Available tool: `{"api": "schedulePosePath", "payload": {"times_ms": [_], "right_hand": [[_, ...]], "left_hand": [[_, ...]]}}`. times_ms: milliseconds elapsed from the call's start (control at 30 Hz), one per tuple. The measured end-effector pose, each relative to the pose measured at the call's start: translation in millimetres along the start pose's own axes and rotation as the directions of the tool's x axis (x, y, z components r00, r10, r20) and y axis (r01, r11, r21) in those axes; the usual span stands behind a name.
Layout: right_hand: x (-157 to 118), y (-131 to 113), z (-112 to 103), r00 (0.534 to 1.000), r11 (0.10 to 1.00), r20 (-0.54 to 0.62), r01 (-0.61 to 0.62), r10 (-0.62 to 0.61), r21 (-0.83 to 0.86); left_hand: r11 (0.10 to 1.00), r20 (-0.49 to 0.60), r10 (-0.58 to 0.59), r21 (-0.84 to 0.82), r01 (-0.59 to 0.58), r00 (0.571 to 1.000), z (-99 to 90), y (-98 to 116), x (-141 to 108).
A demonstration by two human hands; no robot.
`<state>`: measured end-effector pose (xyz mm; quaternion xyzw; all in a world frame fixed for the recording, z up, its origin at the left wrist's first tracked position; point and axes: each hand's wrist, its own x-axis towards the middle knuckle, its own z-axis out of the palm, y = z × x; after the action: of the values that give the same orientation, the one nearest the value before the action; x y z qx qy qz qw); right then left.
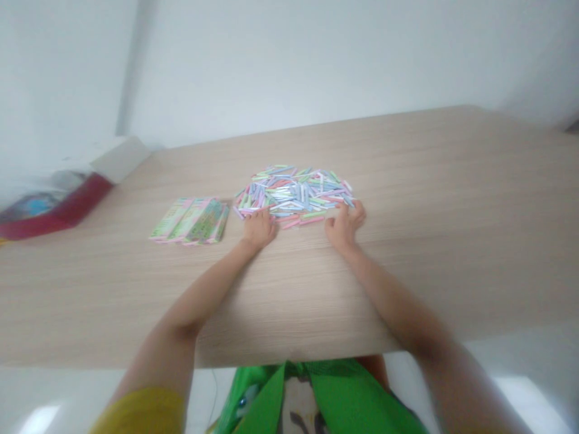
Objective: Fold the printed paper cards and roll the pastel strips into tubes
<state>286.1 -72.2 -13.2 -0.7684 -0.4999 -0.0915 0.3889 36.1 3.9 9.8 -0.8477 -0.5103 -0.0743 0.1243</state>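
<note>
A spread heap of slim pastel sticks (294, 191) in pink, green, blue and lilac lies on the wooden table; blur hides what kind they are. My left hand (259, 229) rests palm down at the heap's near left edge, fingers extended onto the sticks. At the near right edge, my right hand (344, 226) has its thumb and fingers apart and bent around the border of the heap. Nothing shows gripped in either hand. Left of the heap, several flat printed green and pink packets (192, 220) lie side by side, close to my left hand.
The wood-grain table (429, 199) runs up to a pale wall (339, 60). On the far left stand a red-sided box (58, 208) with blurred contents and a white box-like piece (120, 160). Green cloth (266, 404) hangs below the table's front edge.
</note>
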Motion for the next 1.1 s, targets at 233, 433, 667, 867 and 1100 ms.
{"api": "schedulePosePath", "payload": {"times_ms": [233,433,667,867,1100], "right_hand": [[2.1,-1.9,0.4,0.969,0.989,0.198,0.148,-0.145,-0.002],[-1.2,-4.8,-0.7,0.864,0.944,0.409,0.33,-0.293,-0.022],[3.2,-8.9,-4.4,0.794,0.901,0.497,0.43,-0.348,-0.056],[4.9,-11.4,-3.9,0.748,0.895,0.544,0.447,-0.379,0.009],[6.7,-15.8,-6.7,0.693,0.876,0.606,0.482,-0.391,0.013]], "left_hand": [[0.997,-0.007,-0.059,-0.04,0.058,0.998,6.2,0.2,1.7],[0.992,-0.012,-0.097,-0.079,0.095,0.995,6.6,3.1,-3.0],[0.985,-0.024,-0.122,-0.128,0.118,0.992,9.6,2.4,-6.2],[0.979,-0.044,-0.142,-0.154,0.134,0.989,14.1,0.7,-7.8],[0.969,-0.038,-0.173,-0.188,0.163,0.984,17.7,-1.2,-6.5]]}}
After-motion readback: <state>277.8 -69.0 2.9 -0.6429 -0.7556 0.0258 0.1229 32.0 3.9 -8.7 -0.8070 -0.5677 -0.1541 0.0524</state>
